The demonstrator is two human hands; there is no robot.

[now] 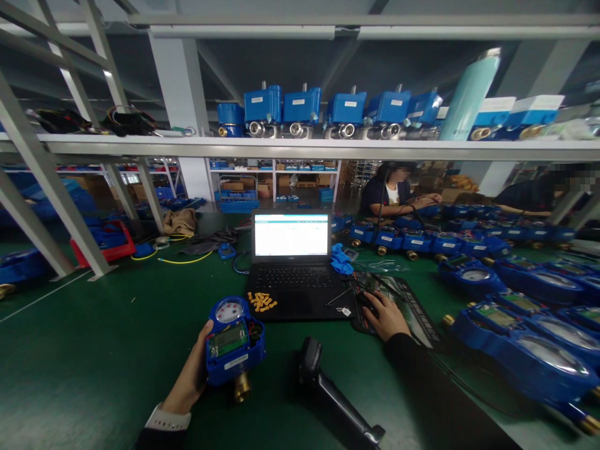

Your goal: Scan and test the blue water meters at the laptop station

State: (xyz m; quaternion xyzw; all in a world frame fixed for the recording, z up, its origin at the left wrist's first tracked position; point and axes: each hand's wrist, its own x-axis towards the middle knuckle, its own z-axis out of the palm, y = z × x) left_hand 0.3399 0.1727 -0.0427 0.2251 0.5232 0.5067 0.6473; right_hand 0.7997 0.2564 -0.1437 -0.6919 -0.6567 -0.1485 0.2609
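- Left hand (199, 369), lower left of centre in the frame: held one blue meter by its left side; a pale band circled the wrist
- Blue meter (235, 344), lower centre-left, in front of the laptop's near left corner: had a round dial at its top, a rectangular display, a white label and a brass fitting that pointed down the frame; whether it touched the bench could not be told
- Right hand (388, 317), right of centre: held a dark mouse (367, 304), fingers draped over it, on a printed mouse pad (418, 310)
- Laptop (295, 275), middle of the frame: stood open, screen lit; small yellow pieces (262, 302) lay on its near left corner, a pen (338, 297) towards its right
- Handheld scanner (340, 400), bottom centre: lay on the green bench (103, 356)
- Other blue meters (544, 350), right side: stood close together
- Shelf (300, 149), across the upper frame: carried blue-housed units (262, 104) and a pale green flask (471, 94)
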